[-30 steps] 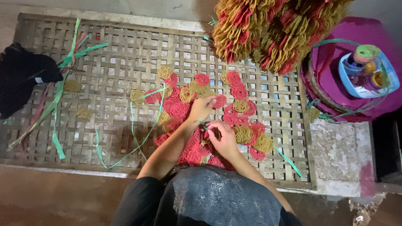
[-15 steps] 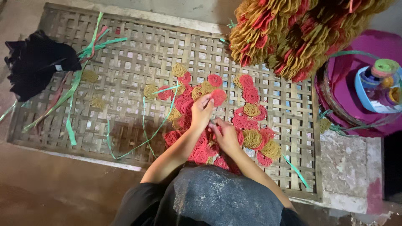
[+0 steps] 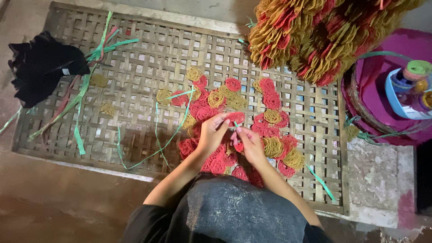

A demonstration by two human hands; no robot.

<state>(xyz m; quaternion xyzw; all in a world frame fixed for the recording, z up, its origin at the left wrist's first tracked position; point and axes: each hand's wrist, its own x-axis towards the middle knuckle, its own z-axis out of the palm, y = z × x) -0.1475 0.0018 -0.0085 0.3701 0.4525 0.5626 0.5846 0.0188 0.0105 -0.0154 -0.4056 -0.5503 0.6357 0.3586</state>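
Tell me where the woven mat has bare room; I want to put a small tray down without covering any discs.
The woven mat is bare along its top edge, between the black cloth and the hanging bundle of discs, and at lower left beside the green strips. It is crowded in the middle, where red and yellow discs surround the left hand and right hand.

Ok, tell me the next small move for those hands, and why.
Probably draw the green strip through the red disc. The left hand pinches that disc, the right hand meets it at the strip end, and loose discs lie spread on the woven tray.
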